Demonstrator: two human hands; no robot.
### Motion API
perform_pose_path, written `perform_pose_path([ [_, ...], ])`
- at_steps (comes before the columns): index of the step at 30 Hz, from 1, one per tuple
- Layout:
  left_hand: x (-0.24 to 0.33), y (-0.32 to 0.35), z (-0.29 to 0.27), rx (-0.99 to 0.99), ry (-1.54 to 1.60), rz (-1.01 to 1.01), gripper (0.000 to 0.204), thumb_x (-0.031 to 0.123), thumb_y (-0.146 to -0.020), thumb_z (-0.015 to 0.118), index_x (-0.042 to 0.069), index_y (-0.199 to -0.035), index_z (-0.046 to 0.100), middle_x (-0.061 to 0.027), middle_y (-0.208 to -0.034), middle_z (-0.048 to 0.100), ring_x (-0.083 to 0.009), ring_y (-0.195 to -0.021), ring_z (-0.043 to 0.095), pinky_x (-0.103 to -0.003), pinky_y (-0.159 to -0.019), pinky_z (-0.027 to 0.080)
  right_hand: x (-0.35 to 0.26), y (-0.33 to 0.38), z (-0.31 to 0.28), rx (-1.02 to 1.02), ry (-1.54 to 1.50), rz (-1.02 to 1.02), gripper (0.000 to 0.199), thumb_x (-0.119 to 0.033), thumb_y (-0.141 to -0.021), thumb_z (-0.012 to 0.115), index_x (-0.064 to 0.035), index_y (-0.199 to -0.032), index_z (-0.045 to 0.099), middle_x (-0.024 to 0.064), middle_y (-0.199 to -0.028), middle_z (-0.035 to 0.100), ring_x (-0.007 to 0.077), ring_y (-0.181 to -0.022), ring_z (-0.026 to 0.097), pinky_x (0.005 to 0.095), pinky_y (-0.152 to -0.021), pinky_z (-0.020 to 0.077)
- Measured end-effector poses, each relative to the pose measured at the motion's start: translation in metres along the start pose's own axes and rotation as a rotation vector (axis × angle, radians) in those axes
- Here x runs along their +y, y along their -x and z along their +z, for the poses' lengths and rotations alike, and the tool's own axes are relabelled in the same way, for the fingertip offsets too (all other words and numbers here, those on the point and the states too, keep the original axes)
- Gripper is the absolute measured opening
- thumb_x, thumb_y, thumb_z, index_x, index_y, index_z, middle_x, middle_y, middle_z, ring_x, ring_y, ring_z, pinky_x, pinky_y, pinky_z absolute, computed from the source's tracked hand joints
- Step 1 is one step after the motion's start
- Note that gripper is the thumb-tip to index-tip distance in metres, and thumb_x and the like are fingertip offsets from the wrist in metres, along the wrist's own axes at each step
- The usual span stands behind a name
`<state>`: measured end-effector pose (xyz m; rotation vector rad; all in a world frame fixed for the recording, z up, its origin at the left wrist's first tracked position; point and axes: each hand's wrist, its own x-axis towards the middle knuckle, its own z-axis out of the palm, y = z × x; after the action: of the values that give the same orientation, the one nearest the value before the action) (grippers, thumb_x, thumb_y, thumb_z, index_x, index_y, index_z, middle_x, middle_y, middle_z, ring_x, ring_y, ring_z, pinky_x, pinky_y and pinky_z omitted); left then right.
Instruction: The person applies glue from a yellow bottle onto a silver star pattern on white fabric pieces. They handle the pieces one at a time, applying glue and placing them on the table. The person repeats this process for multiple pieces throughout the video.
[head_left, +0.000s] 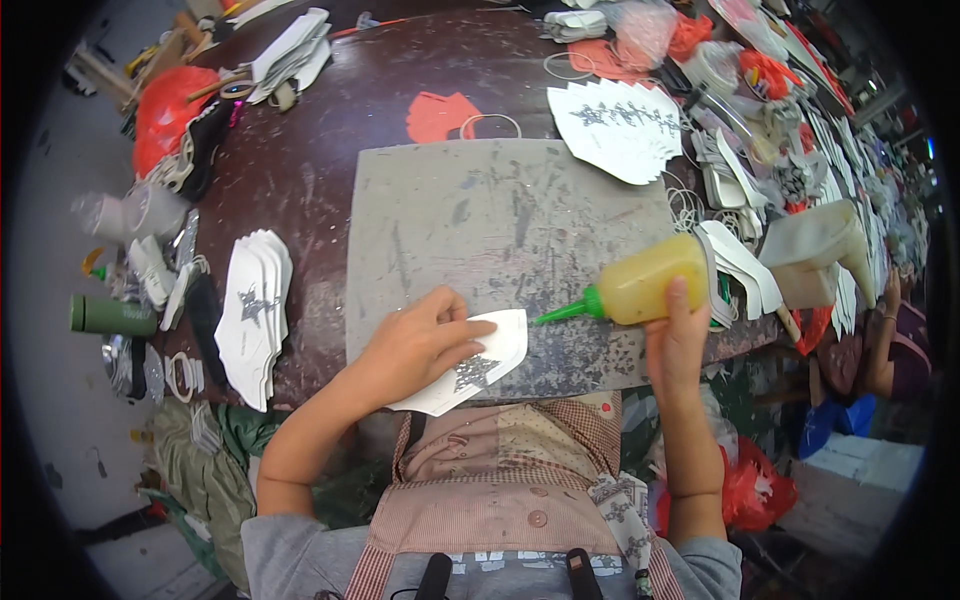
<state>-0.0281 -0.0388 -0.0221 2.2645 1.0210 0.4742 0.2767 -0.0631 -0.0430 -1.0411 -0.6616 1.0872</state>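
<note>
My left hand [412, 348] holds a white cut piece [507, 342] with a dark glittery pattern, like a shoe-upper part, its fingers bent over the top. The piece lies at the near edge of a worn grey board [430, 225]. In my right hand [676, 345] is a squeeze bottle [640, 283] of yellowish liquid, tipped sideways. Its green nozzle points left, with the tip at or just beside the piece's right edge; contact is hard to tell. A fanned stack of white pieces [255, 318] lies left of the board, and another fanned stack [620, 135] overlaps its far right corner.
A red cut piece [437, 118] lies beyond the board on the dark table [300, 190]. To the right stand a translucent jug [815, 255] and heaps of white parts and plastic bags. At left are a green flask [112, 315] and a red bag [170, 120]. Another person [905, 350] shows at far right.
</note>
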Motion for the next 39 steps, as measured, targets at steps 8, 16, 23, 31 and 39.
perform_pose_path([
  [8, -0.004, 0.000, 0.007, 0.000, -0.115, 0.026, 0.035, 0.017, -0.081, 0.075, 0.020, -0.116, 0.072, -0.0063, -0.097, 0.055, -0.0243, -0.086, 0.060, -0.036, -0.067, 0.052, 0.011, -0.010, 0.015, -0.043, 0.096, 0.085, 0.045, -0.029, -0.092, 0.072, 0.0027, -0.119, 0.054, 0.0075, -0.105, 0.063, 0.0143, -0.093, 0.064, 0.0297, -0.083, 0.0533],
  [16, -0.006, 0.002, 0.010, 0.045, -0.101, 0.046, 0.036, 0.015, -0.079, 0.077, 0.020, -0.114, 0.074, -0.0061, -0.096, 0.055, -0.0235, -0.084, 0.059, -0.035, -0.067, 0.050, 0.011, -0.001, 0.010, -0.057, 0.249, 0.025, 0.048, -0.035, -0.089, 0.076, 0.0021, -0.114, 0.058, 0.0050, -0.100, 0.063, 0.0110, -0.091, 0.059, 0.0265, -0.082, 0.0477],
  [23, -0.003, 0.002, 0.010, 0.062, -0.111, 0.053, 0.036, 0.014, -0.079, 0.077, 0.019, -0.114, 0.073, -0.0066, -0.096, 0.055, -0.0238, -0.085, 0.059, -0.035, -0.068, 0.051, 0.010, 0.029, 0.005, -0.007, 0.327, -0.009, 0.057, -0.042, -0.085, 0.078, 0.0031, -0.114, 0.059, 0.0029, -0.099, 0.062, 0.0106, -0.089, 0.057, 0.0268, -0.082, 0.0464],
  [31, 0.002, 0.007, 0.015, 0.100, 0.155, -0.085, 0.034, 0.003, -0.079, 0.075, 0.012, -0.111, 0.075, -0.0068, -0.094, 0.054, -0.0192, -0.079, 0.056, -0.030, -0.066, 0.047, 0.026, 0.082, 0.000, 0.022, 0.332, -0.073, 0.062, -0.042, -0.088, 0.075, 0.0045, -0.124, 0.055, 0.0075, -0.109, 0.063, 0.0153, -0.100, 0.060, 0.0305, -0.090, 0.0479],
  [39, 0.005, 0.002, 0.051, 0.504, -0.201, -0.109, 0.034, 0.002, -0.078, 0.076, 0.004, -0.112, 0.070, -0.0098, -0.095, 0.057, -0.0243, -0.082, 0.057, -0.035, -0.070, 0.048, 0.018, 0.048, 0.007, 0.100, 0.109, -0.087, 0.055, -0.037, -0.091, 0.073, 0.0032, -0.123, 0.053, 0.0074, -0.110, 0.062, 0.0162, -0.100, 0.060, 0.0318, -0.090, 0.0487],
])
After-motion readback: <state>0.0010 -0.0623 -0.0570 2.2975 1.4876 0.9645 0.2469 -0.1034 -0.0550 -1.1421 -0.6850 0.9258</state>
